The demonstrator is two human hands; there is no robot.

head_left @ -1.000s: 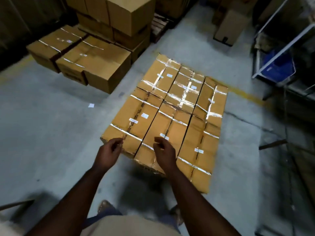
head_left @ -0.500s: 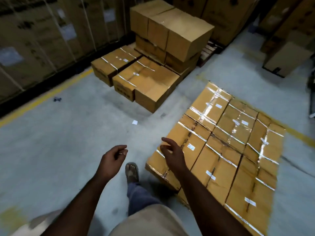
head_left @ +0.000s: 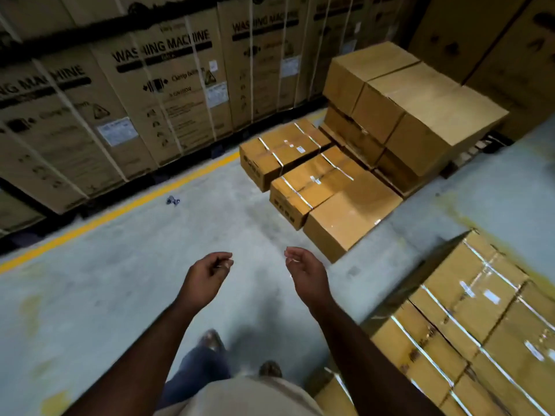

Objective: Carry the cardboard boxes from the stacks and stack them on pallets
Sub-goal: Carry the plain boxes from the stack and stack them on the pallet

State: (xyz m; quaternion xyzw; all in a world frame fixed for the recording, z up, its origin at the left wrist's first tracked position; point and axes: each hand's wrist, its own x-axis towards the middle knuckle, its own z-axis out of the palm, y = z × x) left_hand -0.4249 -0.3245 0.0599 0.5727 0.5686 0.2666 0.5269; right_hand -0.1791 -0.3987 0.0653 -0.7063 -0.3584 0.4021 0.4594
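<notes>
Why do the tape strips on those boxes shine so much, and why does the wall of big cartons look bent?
Head view: glare from overhead light bounces off the tape on the palletised boxes; the wide-angle lens bows the washing machine cartons; the shoes smear with motion blur; corners fall dim.

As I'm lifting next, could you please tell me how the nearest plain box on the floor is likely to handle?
The plain box looks stiff: its edges are crisp. It probably won't roll or tip, being squat and flat-sided. It has no straps, so it likely needs both hands underneath.
</notes>
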